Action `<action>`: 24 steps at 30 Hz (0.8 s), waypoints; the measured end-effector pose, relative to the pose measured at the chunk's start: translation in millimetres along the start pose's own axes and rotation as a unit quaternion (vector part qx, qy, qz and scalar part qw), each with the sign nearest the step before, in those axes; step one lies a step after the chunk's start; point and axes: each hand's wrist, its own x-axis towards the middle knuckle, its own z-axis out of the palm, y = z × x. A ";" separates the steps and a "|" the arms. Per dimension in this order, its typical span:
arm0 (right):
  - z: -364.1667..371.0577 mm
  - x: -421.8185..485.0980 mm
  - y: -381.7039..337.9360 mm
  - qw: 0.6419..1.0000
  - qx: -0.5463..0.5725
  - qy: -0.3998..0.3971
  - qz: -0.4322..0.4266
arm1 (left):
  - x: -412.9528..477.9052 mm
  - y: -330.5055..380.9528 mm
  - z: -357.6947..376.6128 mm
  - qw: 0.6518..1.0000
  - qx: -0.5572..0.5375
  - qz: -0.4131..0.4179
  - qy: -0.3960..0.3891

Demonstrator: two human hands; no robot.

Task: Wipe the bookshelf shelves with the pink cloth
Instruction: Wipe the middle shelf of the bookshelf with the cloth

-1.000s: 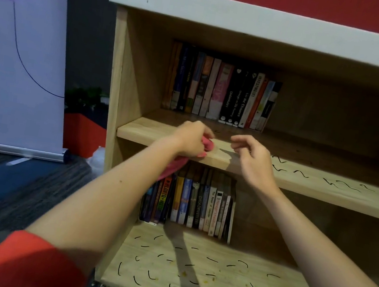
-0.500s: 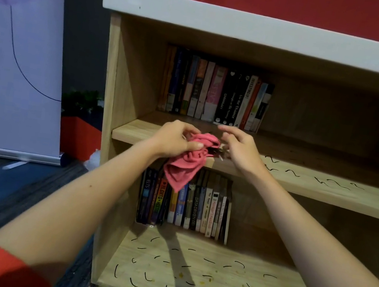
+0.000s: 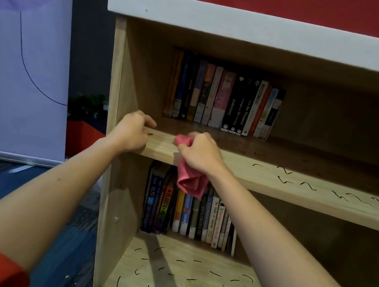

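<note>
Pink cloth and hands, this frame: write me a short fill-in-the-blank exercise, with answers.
The right hand grips the pink cloth, which hangs before the ___ row of books.
The left hand rests on the middle shelf, ___ of the cloth.
Black marks on that shelf lie ___ of both hands.
Missing: lower; left; right.

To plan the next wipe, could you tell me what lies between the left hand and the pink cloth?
Head view: bare wood of the middle shelf, with one small dark mark beside the left hand; the right hand grips the pink cloth.
</note>
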 end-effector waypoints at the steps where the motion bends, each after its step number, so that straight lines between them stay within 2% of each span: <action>1: 3.0 2.6 -5.0 0.999 0.016 -0.021 -0.024 | 3.6 0.0 0.1 1.000 0.005 0.003 0.003; 5: 6.0 26.4 -5.9 0.995 0.040 -0.065 -0.062 | 20.6 -3.4 10.1 1.000 0.017 0.022 -0.010; 11: 10.9 86.7 2.0 0.992 -0.053 -0.112 0.007 | 35.9 -7.7 24.2 0.999 -0.044 0.014 0.026; 15: 34.6 115.4 -17.7 0.986 0.013 -0.165 -0.031 | 40.2 -12.6 27.2 0.994 -0.070 0.037 0.072; 17: 39.0 124.6 -20.2 0.982 0.016 -0.172 -0.075 | 41.2 -14.3 28.3 0.992 -0.084 0.046 0.079; 20: 37.0 134.2 -17.3 0.979 0.015 -0.181 -0.093 | 47.0 -18.0 30.7 0.993 -0.080 0.054 0.072; 24: 40.9 130.0 -26.2 0.982 -0.022 -0.147 -0.114 | 47.9 -16.7 29.7 0.993 -0.075 0.054 0.069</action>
